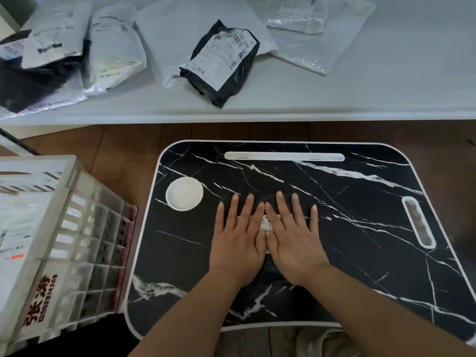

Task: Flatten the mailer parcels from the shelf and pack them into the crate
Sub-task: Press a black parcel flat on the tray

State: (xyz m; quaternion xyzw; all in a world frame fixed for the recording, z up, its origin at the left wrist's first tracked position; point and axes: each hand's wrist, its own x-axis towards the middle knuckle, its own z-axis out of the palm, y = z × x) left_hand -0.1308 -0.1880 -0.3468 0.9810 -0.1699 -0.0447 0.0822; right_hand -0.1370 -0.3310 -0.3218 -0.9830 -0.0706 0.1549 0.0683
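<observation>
A small black mailer parcel [268, 271] with a white label lies on the black marble-pattern lap table [360, 215]. My left hand [237, 240] and my right hand [293, 240] press flat on it side by side, fingers straight and spread, covering most of it. On the white shelf [334, 99] behind lie several more parcels: a black one with a white label [221, 63], white ones [116, 47] and a dark one at the far left [31, 73]. The white plastic crate [61, 240] stands at the left and holds a white mailer [18, 222].
The lap table has a white round cup recess [184, 193], a long white slot [283, 156] at its far edge and a handle cut-out [418, 221] on the right. Brown wooden floor [116, 150] shows between table, crate and shelf.
</observation>
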